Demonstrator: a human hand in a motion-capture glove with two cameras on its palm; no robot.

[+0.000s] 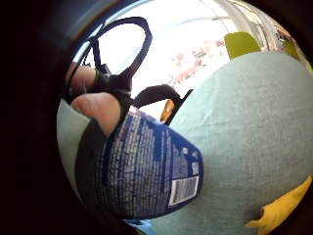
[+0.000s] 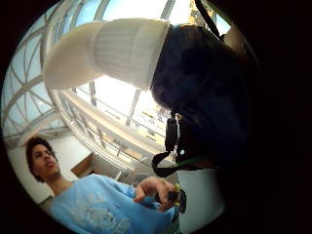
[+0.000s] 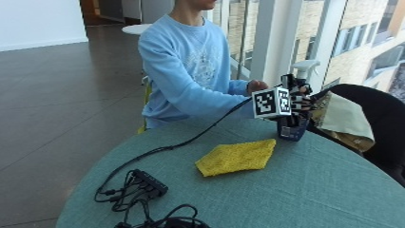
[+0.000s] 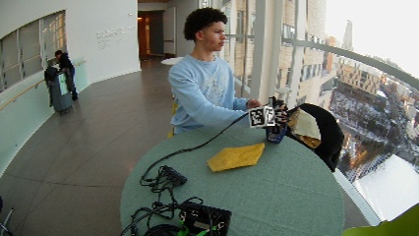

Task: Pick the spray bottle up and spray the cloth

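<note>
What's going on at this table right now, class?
A person seated at a round green table grips a spray bottle in the gloved right hand. The bottle's base is at or just above the tabletop, white trigger head up. A yellow cloth lies flat on the table nearby, untouched. The bare hand sits behind the bottle.

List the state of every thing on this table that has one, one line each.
spray bottle: upright, gripped by the gloved right hand, its base at or just above the table, apart from the cloth.
right hand: fingers curled round the bottle.
yellow cloth: lying flat on the table, untouched.
table: round, covered in green fabric.
cables: loosely tangled near the table's edge.
</note>
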